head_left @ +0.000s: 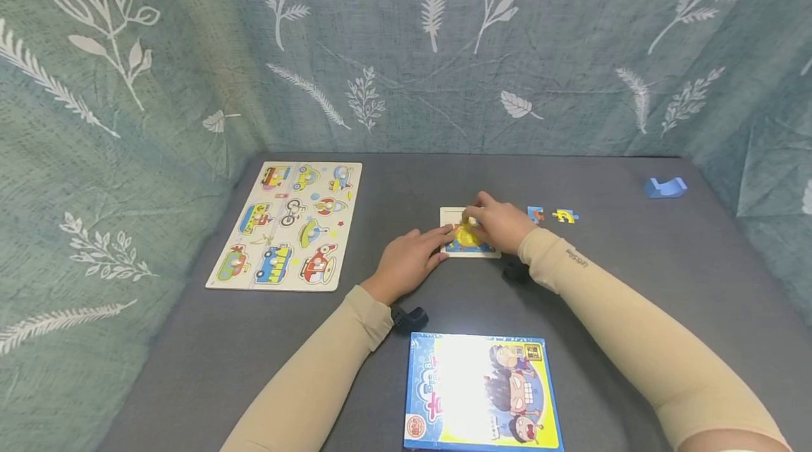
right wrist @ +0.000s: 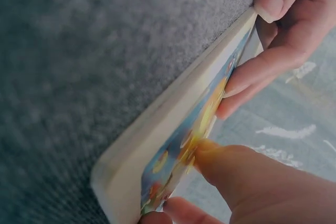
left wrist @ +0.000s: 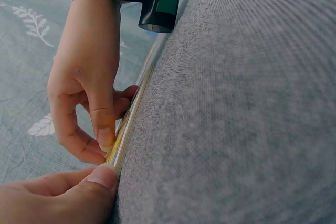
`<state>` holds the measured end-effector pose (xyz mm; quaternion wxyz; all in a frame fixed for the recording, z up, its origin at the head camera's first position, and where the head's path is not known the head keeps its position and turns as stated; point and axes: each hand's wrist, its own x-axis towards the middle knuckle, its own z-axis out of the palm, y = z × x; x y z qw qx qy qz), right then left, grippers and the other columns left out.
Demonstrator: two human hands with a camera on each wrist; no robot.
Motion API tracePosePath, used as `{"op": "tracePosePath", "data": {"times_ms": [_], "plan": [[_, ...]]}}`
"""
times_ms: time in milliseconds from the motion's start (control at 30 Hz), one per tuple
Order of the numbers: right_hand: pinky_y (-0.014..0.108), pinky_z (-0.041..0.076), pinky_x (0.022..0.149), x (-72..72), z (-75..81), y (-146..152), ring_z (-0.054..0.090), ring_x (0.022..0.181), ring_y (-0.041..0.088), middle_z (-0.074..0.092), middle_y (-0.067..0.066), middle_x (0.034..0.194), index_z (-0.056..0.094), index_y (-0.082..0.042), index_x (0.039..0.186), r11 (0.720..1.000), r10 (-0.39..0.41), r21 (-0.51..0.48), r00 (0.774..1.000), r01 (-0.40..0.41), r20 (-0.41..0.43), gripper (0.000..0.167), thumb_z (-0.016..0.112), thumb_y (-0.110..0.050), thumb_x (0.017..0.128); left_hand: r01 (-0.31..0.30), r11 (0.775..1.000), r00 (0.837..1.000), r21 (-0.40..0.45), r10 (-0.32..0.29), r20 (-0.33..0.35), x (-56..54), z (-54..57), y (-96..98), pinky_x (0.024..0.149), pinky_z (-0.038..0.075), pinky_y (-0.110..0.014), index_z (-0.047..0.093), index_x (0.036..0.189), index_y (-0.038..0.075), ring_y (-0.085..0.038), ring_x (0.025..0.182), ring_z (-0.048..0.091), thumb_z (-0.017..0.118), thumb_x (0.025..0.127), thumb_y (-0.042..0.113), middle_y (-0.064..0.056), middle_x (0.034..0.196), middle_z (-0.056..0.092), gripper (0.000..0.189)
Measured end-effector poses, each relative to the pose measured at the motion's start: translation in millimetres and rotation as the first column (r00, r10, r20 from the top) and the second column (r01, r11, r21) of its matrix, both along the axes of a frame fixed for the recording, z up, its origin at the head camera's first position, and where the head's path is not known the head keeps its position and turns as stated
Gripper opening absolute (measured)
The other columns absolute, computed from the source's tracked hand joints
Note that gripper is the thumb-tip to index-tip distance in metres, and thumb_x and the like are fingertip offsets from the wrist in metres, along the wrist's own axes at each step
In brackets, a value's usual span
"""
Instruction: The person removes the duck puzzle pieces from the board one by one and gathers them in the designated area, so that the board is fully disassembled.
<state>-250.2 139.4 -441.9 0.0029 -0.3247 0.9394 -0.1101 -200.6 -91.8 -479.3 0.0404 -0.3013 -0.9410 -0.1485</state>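
Note:
A small jigsaw puzzle board (head_left: 471, 254) with a pale frame and a blue and yellow picture lies flat on the dark table. My left hand (head_left: 409, 261) holds its near left corner, the thumb (right wrist: 273, 3) against the frame's edge and the fingers over the picture. Bent over the board, my right hand (head_left: 501, 223) has its thumb (right wrist: 212, 158) and a finger on a yellow puzzle piece (right wrist: 202, 124), partly hidden. More right fingers (right wrist: 184, 211) reach the board's right side. Two loose puzzle pieces, one mostly blue (head_left: 536, 214) and one yellow (head_left: 565, 216), lie right of that hand.
A large wooden peg puzzle (head_left: 294, 226) with vehicle shapes lies at the left. Nearest the body is a glossy blue and yellow box (head_left: 485, 395) with cartoon figures. A blue tape dispenser (head_left: 665, 187) stands at the far right. Patterned cloth (head_left: 393, 50) hangs behind the table.

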Motion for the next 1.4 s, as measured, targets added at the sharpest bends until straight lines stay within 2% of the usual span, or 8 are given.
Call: {"op": "tracePosePath", "data": {"times_ms": [267,567,700,833,1000,1233,1333,1400], "plan": [[0.035,0.054,0.060,-11.9,5.3,-1.8,0.059,0.061,0.020,0.053,0.017,0.120,0.071,-0.013,0.118,0.999,-0.010,0.034,0.998,0.008,0.064,0.014,0.065,-0.016,0.106,0.004,1.000,1.000,-0.025,-0.004,-0.004,-3.1,4.4,-0.8,0.069,0.047,-0.033,0.056,0.154,0.021,-0.018,0.082,0.054,0.057,0.109,0.037,0.008,0.160,0.047,0.047],[0.034,0.052,0.058,-21.8,13.3,-2.5,0.058,0.058,0.021,0.050,0.018,0.118,0.066,-0.013,0.120,0.997,-0.016,0.082,0.995,0.008,0.101,0.014,0.060,-0.019,0.109,0.004,0.999,1.000,-0.049,-0.005,-0.018,-7.7,9.5,0.3,0.071,0.050,-0.035,0.054,0.155,0.023,-0.019,0.084,0.057,0.056,0.109,0.039,0.009,0.161,0.046,0.049],[0.037,0.053,0.061,-21.1,13.4,0.3,0.059,0.062,0.023,0.050,0.018,0.119,0.066,-0.013,0.122,0.998,-0.029,0.051,0.992,0.023,0.123,0.015,0.062,-0.016,0.107,0.008,0.998,1.000,-0.055,-0.009,-0.028,-7.7,9.9,0.7,0.070,0.049,-0.034,0.054,0.155,0.023,-0.019,0.083,0.056,0.056,0.110,0.038,0.008,0.161,0.047,0.048],[0.042,0.055,0.070,-19.4,9.9,5.8,0.060,0.072,0.025,0.052,0.017,0.117,0.069,-0.012,0.132,0.998,-0.069,0.002,0.989,0.069,0.131,0.027,0.065,-0.017,0.106,0.013,0.998,0.999,-0.063,-0.015,-0.032,-6.7,9.0,0.6,0.072,0.050,-0.034,0.054,0.155,0.023,-0.019,0.084,0.056,0.056,0.110,0.038,0.009,0.161,0.047,0.048],[0.039,0.053,0.068,-16.4,5.9,11.8,0.057,0.071,0.021,0.054,0.013,0.107,0.074,-0.009,0.132,0.994,-0.111,0.012,0.989,0.110,0.102,0.029,0.068,-0.019,0.105,0.015,0.998,1.000,-0.064,-0.017,-0.020,-5.1,6.3,-0.5,0.076,0.051,-0.035,0.054,0.155,0.023,-0.020,0.087,0.057,0.056,0.110,0.037,0.010,0.161,0.046,0.048],[0.041,0.055,0.070,-17.0,4.8,7.2,0.059,0.069,0.021,0.057,0.012,0.107,0.072,-0.010,0.123,0.990,-0.097,0.110,0.994,0.091,0.053,0.022,0.064,-0.022,0.107,0.019,0.999,1.000,-0.049,-0.020,-0.017,-3.2,1.1,-3.3,0.073,0.050,-0.034,0.056,0.154,0.023,-0.019,0.084,0.055,0.057,0.109,0.037,0.009,0.160,0.047,0.047],[0.041,0.055,0.068,-17.4,4.3,6.2,0.059,0.067,0.022,0.057,0.011,0.105,0.071,-0.012,0.123,0.988,-0.066,0.145,0.997,0.061,0.035,0.021,0.064,-0.023,0.108,0.031,0.999,0.999,-0.041,-0.032,-0.015,-2.0,-0.9,-3.5,0.086,0.053,-0.037,0.056,0.154,0.022,-0.021,0.087,0.059,0.056,0.110,0.036,0.008,0.160,0.047,0.046],[0.041,0.054,0.067,-17.9,4.0,6.6,0.058,0.066,0.021,0.056,0.010,0.102,0.071,-0.013,0.123,0.987,-0.029,0.157,0.999,0.024,0.029,0.019,0.064,-0.023,0.107,0.036,0.999,0.999,-0.036,-0.037,-0.011,-0.8,-1.3,-3.7,0.087,0.054,-0.038,0.056,0.153,0.021,-0.022,0.088,0.060,0.056,0.110,0.036,0.007,0.160,0.047,0.046]]}}
